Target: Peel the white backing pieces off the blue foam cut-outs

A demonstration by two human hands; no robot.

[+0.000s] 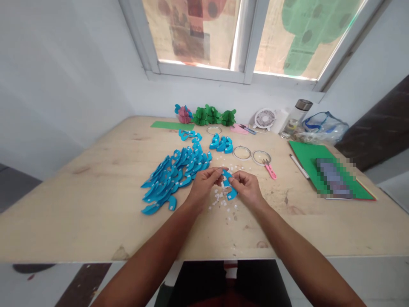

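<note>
Between my two hands, over the middle of the table, is a curved blue paper piece (232,194) with small white patches. My left hand (206,181) pinches its upper left end, fingers closed. The right side of the same piece is held by my right hand (247,185), thumb and fingers pressed together. Small white paper scraps (220,197) lie on the table around and below the hands. Left of them spreads a large pile of curved blue pieces (172,175), many with white patches. A smaller blue group (221,143) sits just behind the hands.
Tape rolls (242,153) and pink snips (270,169) lie behind and right on the wooden table (96,204). Green sheets (306,157), a pen (299,166), a bottle (295,119) and a small fan (264,119) are at right. Green paper shapes (211,115) stand by the wall.
</note>
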